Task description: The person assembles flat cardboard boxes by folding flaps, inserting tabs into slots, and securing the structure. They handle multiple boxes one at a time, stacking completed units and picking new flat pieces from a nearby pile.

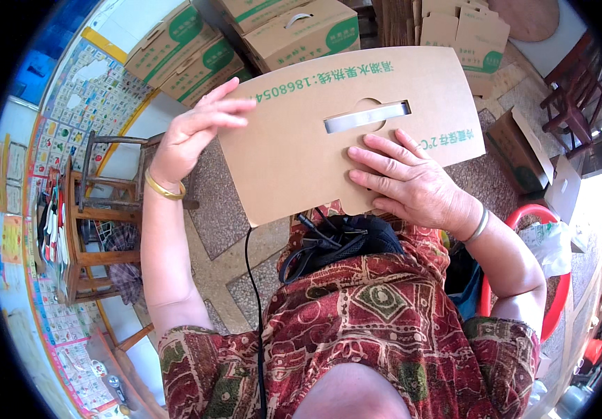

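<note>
A brown cardboard box (280, 153) with green print is in front of me, its broad panel facing up. A white strip handle (366, 117) runs through a slot in this panel. My right hand (412, 181) lies flat on the cardboard just below the handle, fingers spread. At the upper left corner is my left hand (199, 129), open, its fingertips reaching over the box's edge. Whether those fingertips touch the cardboard I cannot tell. The box's sides and underside are hidden.
Beyond the box stand stacked cardboard boxes (301, 35) and folded cartons (468, 42). Wooden chairs (105, 237) are at the left. On the right are a red plastic tub (559, 314), an open carton (524, 150) and a dark wooden chair (573, 105). A black cable (252, 279) hangs down my front.
</note>
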Available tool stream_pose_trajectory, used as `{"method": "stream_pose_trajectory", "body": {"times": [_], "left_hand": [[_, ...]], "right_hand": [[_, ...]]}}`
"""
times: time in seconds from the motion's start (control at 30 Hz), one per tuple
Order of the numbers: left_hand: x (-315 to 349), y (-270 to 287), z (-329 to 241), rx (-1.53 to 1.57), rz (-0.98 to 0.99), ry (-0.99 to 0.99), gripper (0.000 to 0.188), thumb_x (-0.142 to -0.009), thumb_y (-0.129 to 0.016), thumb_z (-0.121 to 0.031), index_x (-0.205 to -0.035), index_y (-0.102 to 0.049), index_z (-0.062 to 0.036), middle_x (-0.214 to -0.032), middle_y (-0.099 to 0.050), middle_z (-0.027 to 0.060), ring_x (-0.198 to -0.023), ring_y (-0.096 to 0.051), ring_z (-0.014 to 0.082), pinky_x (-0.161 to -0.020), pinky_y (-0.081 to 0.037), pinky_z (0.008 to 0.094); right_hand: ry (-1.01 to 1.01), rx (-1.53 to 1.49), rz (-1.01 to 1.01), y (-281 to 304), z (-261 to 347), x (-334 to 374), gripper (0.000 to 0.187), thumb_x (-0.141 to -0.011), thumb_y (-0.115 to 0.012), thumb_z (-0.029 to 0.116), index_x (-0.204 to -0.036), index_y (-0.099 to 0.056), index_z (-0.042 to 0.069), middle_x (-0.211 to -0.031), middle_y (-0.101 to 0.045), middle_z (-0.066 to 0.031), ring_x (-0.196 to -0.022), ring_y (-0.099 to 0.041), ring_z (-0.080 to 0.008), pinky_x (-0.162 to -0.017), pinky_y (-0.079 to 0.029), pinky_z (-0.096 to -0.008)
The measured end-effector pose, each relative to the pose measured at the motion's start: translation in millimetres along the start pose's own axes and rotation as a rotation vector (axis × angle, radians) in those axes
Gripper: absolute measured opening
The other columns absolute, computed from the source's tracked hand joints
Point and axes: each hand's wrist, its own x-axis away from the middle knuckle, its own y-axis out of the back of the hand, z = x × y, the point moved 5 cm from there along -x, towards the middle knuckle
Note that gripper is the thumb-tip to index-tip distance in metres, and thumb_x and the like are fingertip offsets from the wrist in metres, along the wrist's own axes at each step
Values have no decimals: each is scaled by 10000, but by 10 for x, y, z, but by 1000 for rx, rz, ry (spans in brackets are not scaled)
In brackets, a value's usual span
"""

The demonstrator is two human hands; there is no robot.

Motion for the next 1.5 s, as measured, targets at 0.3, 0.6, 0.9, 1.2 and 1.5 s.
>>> {"method": "stream_pose_trajectory", "body": {"times": [0.3, 0.6, 0.9, 1.2, 1.5], "left_hand": [[-496, -655, -53, -865, -44, 140, 692, -821, -579, -553, -1397, -426, -201, -1482, -313, 152, -1397, -227, 315, -1120, -103, 576], [-517, -734, 182, -1061, 13, 123, 859, -775, -504, -710, -1434, -360, -179, -1502, -248, 189, -1392, -216, 350, -1099, -148, 567], [-597, -645, 282, -1036, 71, 117, 908, -755, -494, -745, -1436, -353, -160, -1500, -245, 199, -1397, -203, 349, -1117, -116, 551], [-559, -660, 185, -1009, 92, 113, 952, -733, -479, -779, -1431, -360, -144, -1496, -241, 209, -1402, -185, 350, -1124, -90, 539], [-550, -645, 162, -961, 103, 156, 971, -721, -499, -771, -1437, -346, -134, -1507, -219, 206, -1407, -173, 351, -1125, -87, 547]], "right_hand": [[39, -53, -142, 80, -258, -224, 492, -780, -668, 187, -1252, -546, 122, -1385, -456, -66, -1315, -380, -266, -1097, -276, -486], [-166, -414, -230, 235, -753, -210, 325, -794, -657, 27, -1116, -614, 24, -1229, -569, -110, -1172, -529, -266, -973, -440, -341], [65, -164, -254, 213, -580, -49, 443, -682, -763, 206, -1074, -632, 48, -1264, -542, -122, -1200, -480, -336, -1030, -365, -448], [52, -162, -248, 369, -408, -77, 290, -732, -708, 151, -1002, -660, 56, -1117, -608, -101, -1048, -563, -305, -906, -453, -404], [-64, 26, -297, 328, -731, -759, 223, -800, -647, 164, -988, -656, 45, -1004, -611, -107, -925, -591, -313, -817, -489, -390]]}}
